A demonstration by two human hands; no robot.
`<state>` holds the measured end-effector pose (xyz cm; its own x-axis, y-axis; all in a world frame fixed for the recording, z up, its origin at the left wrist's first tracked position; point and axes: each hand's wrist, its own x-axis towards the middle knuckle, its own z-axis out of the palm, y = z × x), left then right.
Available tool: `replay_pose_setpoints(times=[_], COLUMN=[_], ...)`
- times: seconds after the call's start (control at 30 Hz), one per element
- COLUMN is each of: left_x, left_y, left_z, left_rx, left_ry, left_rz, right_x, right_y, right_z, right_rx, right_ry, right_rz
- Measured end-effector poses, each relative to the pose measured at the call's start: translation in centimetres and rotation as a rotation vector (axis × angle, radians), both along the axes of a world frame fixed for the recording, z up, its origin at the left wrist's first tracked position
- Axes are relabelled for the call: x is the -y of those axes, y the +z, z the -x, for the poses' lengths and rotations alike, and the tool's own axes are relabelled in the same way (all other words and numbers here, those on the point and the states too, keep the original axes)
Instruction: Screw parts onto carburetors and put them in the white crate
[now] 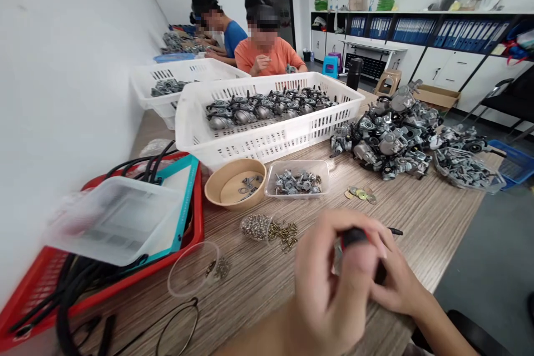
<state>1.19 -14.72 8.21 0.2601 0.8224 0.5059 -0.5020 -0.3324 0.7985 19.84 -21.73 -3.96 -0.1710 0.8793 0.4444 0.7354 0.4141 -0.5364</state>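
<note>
My left hand (329, 283), large and blurred in the foreground, is closed around a black-and-red handle (354, 237), with the thumb over its near end. Just right of it, my right hand (396, 281) is closed on something dark, mostly hidden behind the fingers. A thin black tip (394, 231) shows beyond the right hand. Flat metal discs (362, 194) lie on the wooden table (438, 211) past the hands. To the left, brass screws (287, 232) spill from a tipped clear cup (255, 227) full of silvery small parts.
A clear tub of metal parts (297, 182), a tan bowl (233, 183) and a white crate of metal assemblies (267, 142) stand beyond. A pile of assemblies (392, 133) is at right, a red basket (199, 222) at left. People sit across the table.
</note>
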Motion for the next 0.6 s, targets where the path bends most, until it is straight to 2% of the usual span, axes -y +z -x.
replay_pose_setpoints(times=[0.03, 0.1, 0.2, 0.3, 0.47, 0.53, 0.6], left_x=[0.4, 0.9, 0.6, -0.4, -1.3, -1.3, -1.1], left_y=[0.2, 0.7, 1.1, 1.5, 2.4, 2.3, 1.9], left_z=[-0.4, -0.7, 0.1, 1.6, 2.6, 2.1, 1.5], left_rx=[0.051, 0.121, 0.156, 0.074, -0.134, -0.132, -0.042], left_ry=[0.031, 0.000, -0.097, -0.251, -0.668, -0.741, -0.721], left_rz=[0.116, 0.297, 0.413, 0.466, 0.432, 0.411, 0.407], right_x=[-0.1, -0.2, -0.4, -0.5, -0.6, -0.6, -0.6], right_y=[0.1, 0.5, 0.9, 1.1, 0.9, 0.7, 0.7], right_z=[0.0, 0.1, 0.3, 0.4, 0.5, 0.5, 0.5], right_rx=[0.011, 0.031, 0.036, 0.026, -0.001, -0.025, -0.036], right_ry=[0.016, 0.032, 0.038, 0.045, 0.055, 0.054, 0.052], right_rz=[-0.019, -0.034, -0.033, -0.036, -0.023, -0.027, -0.029])
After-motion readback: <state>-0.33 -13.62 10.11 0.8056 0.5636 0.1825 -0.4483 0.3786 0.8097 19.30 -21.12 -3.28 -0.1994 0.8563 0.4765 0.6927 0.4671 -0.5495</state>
